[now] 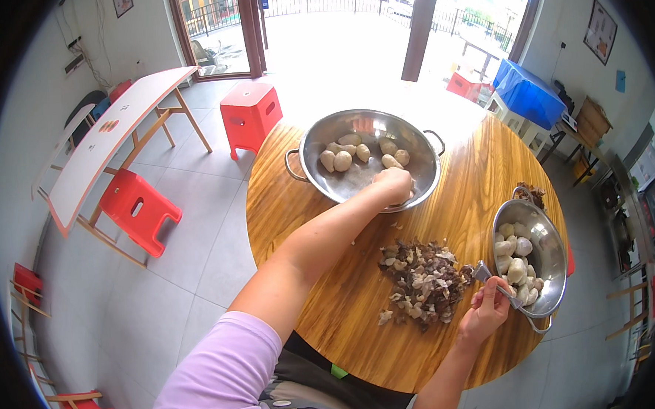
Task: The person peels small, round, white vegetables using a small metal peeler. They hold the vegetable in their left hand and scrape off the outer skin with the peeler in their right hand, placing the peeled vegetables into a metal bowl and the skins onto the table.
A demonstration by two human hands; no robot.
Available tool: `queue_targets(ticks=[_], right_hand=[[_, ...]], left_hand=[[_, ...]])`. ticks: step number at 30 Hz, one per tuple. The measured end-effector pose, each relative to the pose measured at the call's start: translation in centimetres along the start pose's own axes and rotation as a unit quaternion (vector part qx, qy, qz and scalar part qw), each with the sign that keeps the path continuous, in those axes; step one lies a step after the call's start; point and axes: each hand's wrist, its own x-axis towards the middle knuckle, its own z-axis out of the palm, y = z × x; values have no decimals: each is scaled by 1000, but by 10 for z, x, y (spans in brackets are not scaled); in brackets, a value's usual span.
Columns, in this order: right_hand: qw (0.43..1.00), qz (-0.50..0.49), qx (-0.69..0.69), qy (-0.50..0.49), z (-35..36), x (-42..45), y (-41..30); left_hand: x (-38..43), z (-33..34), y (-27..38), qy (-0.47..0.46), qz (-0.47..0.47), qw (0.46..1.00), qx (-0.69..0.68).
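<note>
My left hand reaches inside a large two-handled steel basin, at its near right side; its fingers are curled down and hidden, so what they hold cannot be told. Several unpeeled potato-like tubers lie in that basin. My right hand grips a metal-bladed tool, probably a peeler or small knife, beside a second, smaller steel basin. Pale, peeled-looking tubers fill part of it. Between my hands, a heap of brown and pale peelings lies on the round wooden table.
More dark peelings lie behind the smaller basin. Red plastic stools and a long white table stand to the left. A blue-covered object stands beyond the table at the right. Glass doors are ahead.
</note>
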Motion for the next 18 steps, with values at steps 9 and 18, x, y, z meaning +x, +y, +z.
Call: queue_targets(ticks=[9, 18], right_hand=[[1000, -2, -4, -9, -7, 4, 10], [998, 43, 40, -19, -9, 5, 9]], left_hand=[[18, 26, -5, 44, -76, 996, 7], [-44, -22, 44, -135, -54, 729, -669]])
